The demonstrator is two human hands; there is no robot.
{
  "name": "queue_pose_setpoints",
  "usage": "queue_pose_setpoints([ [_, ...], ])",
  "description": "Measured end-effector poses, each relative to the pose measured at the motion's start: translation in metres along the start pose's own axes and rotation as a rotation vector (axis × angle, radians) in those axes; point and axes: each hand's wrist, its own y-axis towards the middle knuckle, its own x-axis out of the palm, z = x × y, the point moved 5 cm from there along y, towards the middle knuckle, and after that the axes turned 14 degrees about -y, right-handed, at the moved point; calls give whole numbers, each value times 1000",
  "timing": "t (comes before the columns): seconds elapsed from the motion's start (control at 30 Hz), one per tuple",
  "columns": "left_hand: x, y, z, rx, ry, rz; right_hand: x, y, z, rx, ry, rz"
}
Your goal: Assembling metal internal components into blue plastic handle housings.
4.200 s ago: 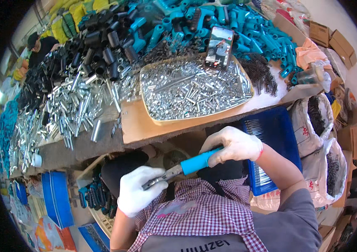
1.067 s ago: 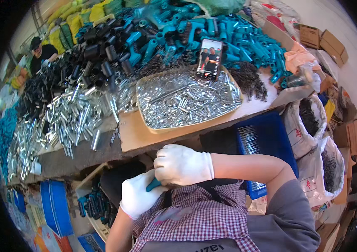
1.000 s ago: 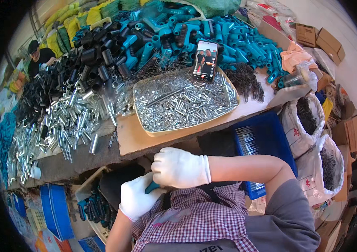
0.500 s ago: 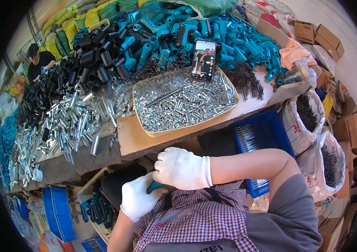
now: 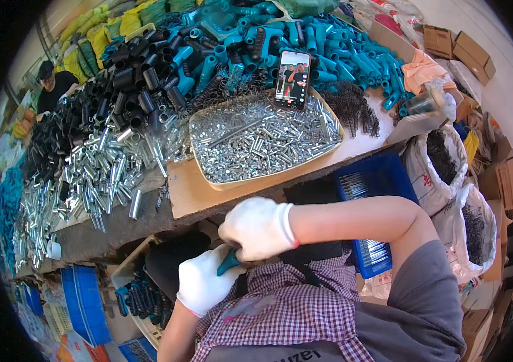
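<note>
My left hand (image 5: 208, 282), in a white glove, is closed around a teal plastic handle-like part (image 5: 228, 263) in front of my lap. Only a short stretch of that part shows; my fingers hide the rest. My right hand (image 5: 259, 228), gloved as well, is curled over the part's far end, its fingers bent inward. Whether those fingers grip the part itself or a small piece at its end, I cannot make out. Beyond both hands, on the bench, stands a cream tray (image 5: 232, 186) full of small silvery metal pieces.
A phone (image 5: 293, 81) leans at the tray's back edge. Teal housings (image 5: 335, 57), black sleeves (image 5: 125, 81) and metal tubes (image 5: 108, 172) are heaped behind and left. To the right are a blue bin (image 5: 383, 175) and sacks of springs (image 5: 474, 232). A person (image 5: 57, 87) sits far left.
My right hand has shifted slightly up and turned, with the forearm lifted a little. More of the teal part shows between my hands. My left hand stays nearly in place.
</note>
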Motion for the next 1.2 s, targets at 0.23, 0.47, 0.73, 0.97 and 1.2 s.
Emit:
queue_pose_setpoints([
  [0.23, -13, -2, 11, -82, -66, -81, 42, -5, 25, -6, 673, -318],
  [0.47, -21, 0, 10, 136, -40, 32, 19, -2, 16, 52, 275, 110],
  [0.73, -13, -12, 3, -145, -177, 133, -23, 2, 113, 557, -246, 607],
  [0.97, -12, -16, -1, -154, -161, 128, -24, 18, 125, 513, -193, 598],
  [1.2, -15, -20, -5, -163, -151, 161, -28, 7, 145, 607, 32, 724],
])
